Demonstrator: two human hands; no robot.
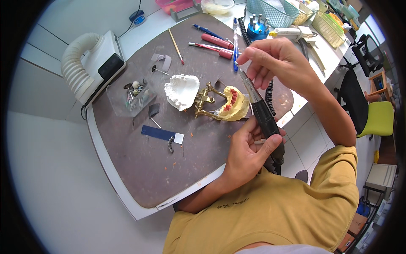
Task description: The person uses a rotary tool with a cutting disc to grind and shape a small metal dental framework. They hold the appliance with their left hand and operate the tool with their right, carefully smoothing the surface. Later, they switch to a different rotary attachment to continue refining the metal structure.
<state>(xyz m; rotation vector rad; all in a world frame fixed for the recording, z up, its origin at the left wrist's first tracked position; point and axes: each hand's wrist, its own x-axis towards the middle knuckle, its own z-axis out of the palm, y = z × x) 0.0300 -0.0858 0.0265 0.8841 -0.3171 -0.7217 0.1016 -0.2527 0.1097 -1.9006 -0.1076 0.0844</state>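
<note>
My left hand [249,154] is wrapped round the black body of a rotary handpiece [265,118], which tilts with its silver nose up and to the left. At that nose my right hand [281,63] has its thumb and fingers bent in around a small pale-tipped bit [237,64]. Left of the handpiece, a yellowish dental cast with red wax on its teeth [233,103] sits in a brass articulator [204,100]. A white plaster dental cast [182,92] adjoins the articulator's other side.
A clear box of rotary bits [133,97] stands at the left, near a white suction hose [78,59]. Blue articulating paper [158,132] lies on the brown bench mat [139,169]. Red-handled tools [217,41], a brush [176,46] and a blue bur stand [258,29] are farther back.
</note>
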